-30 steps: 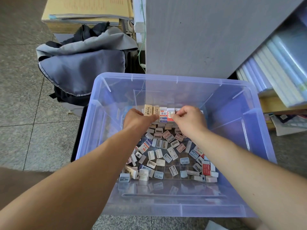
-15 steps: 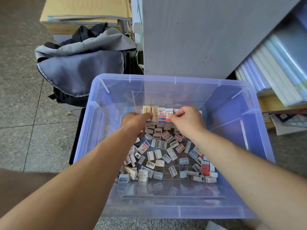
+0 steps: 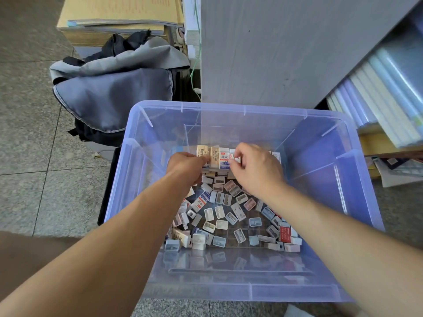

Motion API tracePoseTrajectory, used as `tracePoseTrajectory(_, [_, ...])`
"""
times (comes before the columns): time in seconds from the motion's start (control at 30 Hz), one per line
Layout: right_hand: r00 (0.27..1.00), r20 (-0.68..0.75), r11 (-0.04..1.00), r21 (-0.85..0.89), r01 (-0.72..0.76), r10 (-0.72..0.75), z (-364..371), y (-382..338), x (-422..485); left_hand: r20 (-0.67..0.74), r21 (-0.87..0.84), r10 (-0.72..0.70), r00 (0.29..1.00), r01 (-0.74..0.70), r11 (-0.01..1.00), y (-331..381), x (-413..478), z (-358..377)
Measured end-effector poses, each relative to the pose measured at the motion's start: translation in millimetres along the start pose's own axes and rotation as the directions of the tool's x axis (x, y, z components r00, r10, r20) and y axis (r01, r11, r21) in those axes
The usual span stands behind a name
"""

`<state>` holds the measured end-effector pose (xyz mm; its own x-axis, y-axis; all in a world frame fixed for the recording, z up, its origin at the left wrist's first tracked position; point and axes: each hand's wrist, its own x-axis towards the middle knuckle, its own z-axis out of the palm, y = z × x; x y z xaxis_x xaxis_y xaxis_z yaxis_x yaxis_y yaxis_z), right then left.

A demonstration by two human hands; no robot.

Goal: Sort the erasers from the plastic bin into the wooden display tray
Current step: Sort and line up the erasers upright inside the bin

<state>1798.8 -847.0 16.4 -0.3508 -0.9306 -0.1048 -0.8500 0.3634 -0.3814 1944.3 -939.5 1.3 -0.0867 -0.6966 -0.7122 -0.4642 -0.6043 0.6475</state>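
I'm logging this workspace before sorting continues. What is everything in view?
plastic bin: one, translucent blue, centre
loose erasers: dozens, mostly white and grey, bin floor
upright erasers: short row, beige and white, bin's far end
backpack: one, grey and black, left of the bin
cabinet panel: one, grey, behind the bin
books: a stack, pale, shelf at right
left hand: one, pinches the row's left end
right hand: one, pinches its right end
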Motion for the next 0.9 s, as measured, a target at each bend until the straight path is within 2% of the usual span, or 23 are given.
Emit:
tracePoseTrajectory(0.07, [0.973, 0.118, 0.978, -0.04, 0.205, -0.199, 2.4, -4.2, 0.6, -0.004, -0.014, -0.004, 1.0, 0.004, 1.0, -0.3, 1.8, 0.1])
tracePoseTrajectory(0.1, [0.955, 0.182, 0.966, -0.068, 0.251, -0.235, 4.2, -5.8, 1.5, -0.006, -0.017, -0.006, 1.0, 0.006, 1.0, -0.7, 2.9, -0.1])
tracePoseTrajectory(0.17, [0.939, 0.254, 0.954, -0.131, 0.269, -0.23, 9.4, -6.9, 2.8, -0.011, -0.023, -0.011, 1.0, 0.011, 1.0, -2.3, 4.6, -0.6])
tracePoseTrajectory(0.27, [0.933, 0.276, 0.938, -0.191, 0.288, -0.23, 12.1, -6.8, 2.7, -0.004, -0.028, -0.007, 1.0, 0.007, 1.0, -4.2, 6.1, -0.8])
tracePoseTrajectory(0.4, [0.928, 0.284, 0.946, -0.145, 0.291, -0.242, 9.5, -6.6, 2.4, 0.003, 0.02, 0.03, 1.0, -0.03, 0.999, -6.3, 5.7, 1.3])
tracePoseTrajectory(0.47, [0.941, 0.257, 0.967, -0.067, 0.245, -0.221, 8.3, -5.2, 1.8, -0.003, 0.091, 0.078, 0.997, -0.078, 0.993, -8.3, 4.8, 3.1])
tracePoseTrajectory(0.6, [0.992, 0.064, 0.989, 0.103, 0.102, -0.109, 1.4, 0.1, 1.1, 0.0, 0.247, 0.127, 0.992, -0.123, 0.961, -8.7, -0.4, 4.0])
tracePoseTrajectory(0.73, [0.998, 0.014, 0.987, 0.15, 0.057, -0.06, -7.1, 8.9, -3.6, 0.0, 0.264, 0.126, 0.992, -0.122, 0.957, -5.4, -5.5, 2.9])
tracePoseTrajectory(0.8, [0.994, 0.092, 0.987, 0.153, 0.046, -0.06, -13.7, 13.4, -9.2, -0.016, 0.282, 0.131, 0.991, -0.121, 0.952, -2.5, -8.8, -0.7])
tracePoseTrajectory(0.9, [0.923, 0.375, 0.987, 0.16, 0.028, -0.087, -24.8, 21.3, -21.8, -0.073, 0.434, 0.208, 0.975, -0.157, 0.887, 1.8, -16.8, -9.6])
